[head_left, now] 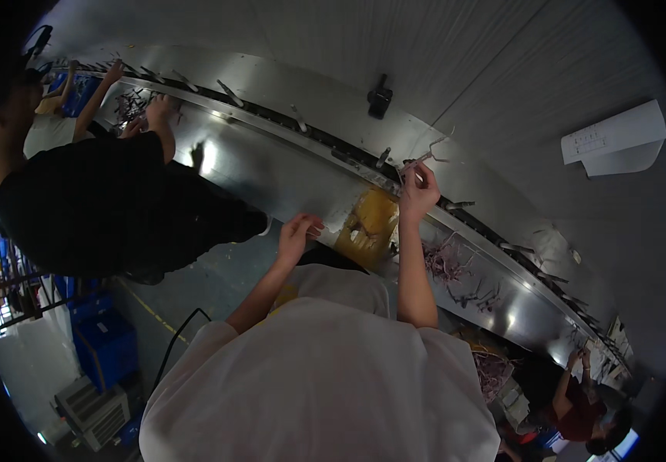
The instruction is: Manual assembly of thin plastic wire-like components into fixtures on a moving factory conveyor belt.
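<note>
Greyish cloth (317, 377) is nearest, softly wrinkled. Left hand (300, 231) is loosely half-open, seemingly empty; right hand (419, 189) pinches a thin branched piece (438, 159) by the dark rail (321, 142). The smooth metal table (271, 169) carries a worn yellow patch (375, 212) and tangled purplish twigs (444, 262). Farther, a blue box (105, 350) stands; its content I cannot see.

Dim overall, white glare on the steel bench (271, 171), edges bent, blackened.

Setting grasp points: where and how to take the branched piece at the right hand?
Likely by its lower end, approached from the wearer's side with a fingertip pinch, as the right hand holds it: the branched piece's thin forks spread up and rightward, away from that end.
</note>
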{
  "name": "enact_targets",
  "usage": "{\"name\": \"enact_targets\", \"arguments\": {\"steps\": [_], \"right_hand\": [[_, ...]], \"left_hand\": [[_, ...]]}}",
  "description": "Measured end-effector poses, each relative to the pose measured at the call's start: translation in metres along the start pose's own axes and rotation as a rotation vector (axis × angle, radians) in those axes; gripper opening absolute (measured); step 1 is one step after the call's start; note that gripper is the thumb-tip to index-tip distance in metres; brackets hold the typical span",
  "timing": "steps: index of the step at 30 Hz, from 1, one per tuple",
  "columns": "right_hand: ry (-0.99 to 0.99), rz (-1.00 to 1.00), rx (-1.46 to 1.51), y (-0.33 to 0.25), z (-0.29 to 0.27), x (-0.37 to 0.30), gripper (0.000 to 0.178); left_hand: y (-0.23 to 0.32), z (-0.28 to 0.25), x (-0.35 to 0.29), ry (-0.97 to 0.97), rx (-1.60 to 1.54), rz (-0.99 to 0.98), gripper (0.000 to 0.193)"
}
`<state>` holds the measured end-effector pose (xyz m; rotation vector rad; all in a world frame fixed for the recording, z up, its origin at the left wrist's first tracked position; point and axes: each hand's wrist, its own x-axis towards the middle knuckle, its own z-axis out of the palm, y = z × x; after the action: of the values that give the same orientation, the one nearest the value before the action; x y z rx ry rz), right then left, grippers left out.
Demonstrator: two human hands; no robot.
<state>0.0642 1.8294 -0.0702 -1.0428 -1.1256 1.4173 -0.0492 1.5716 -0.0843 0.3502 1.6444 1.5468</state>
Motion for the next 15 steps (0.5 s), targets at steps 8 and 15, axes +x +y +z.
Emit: {"name": "enact_targets", "arguments": {"steps": [8,15], "right_hand": [[0.165,-0.187,-0.048,0.02,-0.056,0.025,0.017],[0.376,-0.4,-0.643,-0.003,-0.131,0.026,0.017]], "left_hand": [[-0.018,-0.014,0.003,0.052,0.011,-0.077,0.028],[-0.017,-0.002,0.015,0.01,0.056,-0.113,0.028]]}}
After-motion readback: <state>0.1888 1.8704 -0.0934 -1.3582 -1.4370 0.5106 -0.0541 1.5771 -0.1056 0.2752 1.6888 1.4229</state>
